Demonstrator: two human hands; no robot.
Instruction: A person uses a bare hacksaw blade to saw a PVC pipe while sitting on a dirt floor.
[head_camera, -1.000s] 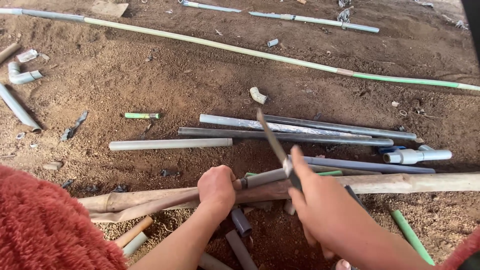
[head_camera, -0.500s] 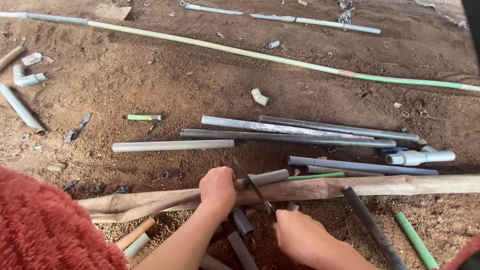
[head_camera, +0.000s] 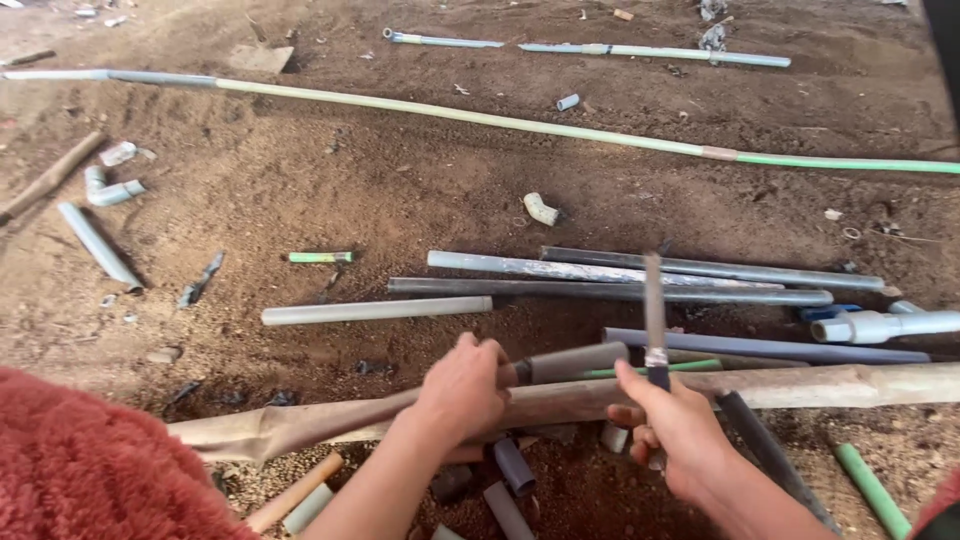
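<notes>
My left hand (head_camera: 462, 391) grips a short grey pipe piece (head_camera: 575, 361) and presses it onto a long wooden pole (head_camera: 860, 385) that lies across the ground. My right hand (head_camera: 672, 425) is closed around the handle of a thin saw blade (head_camera: 654, 310), which points up and away over the grey pipe's end. Cut pipe stubs (head_camera: 510, 470) lie in the dirt below both hands.
Several long grey pipes (head_camera: 610, 280) lie side by side beyond the pole, with a white pipe fitting (head_camera: 880, 325) at right. A very long thin pipe (head_camera: 480, 115) crosses the far ground. Pipe scraps (head_camera: 100, 245) lie at left. Red cloth (head_camera: 90, 465) fills the lower left.
My right hand dropped low toward me with the blade, then rose again; the blade now stands upright over the grey pipe. My left hand stayed on the pipe.
</notes>
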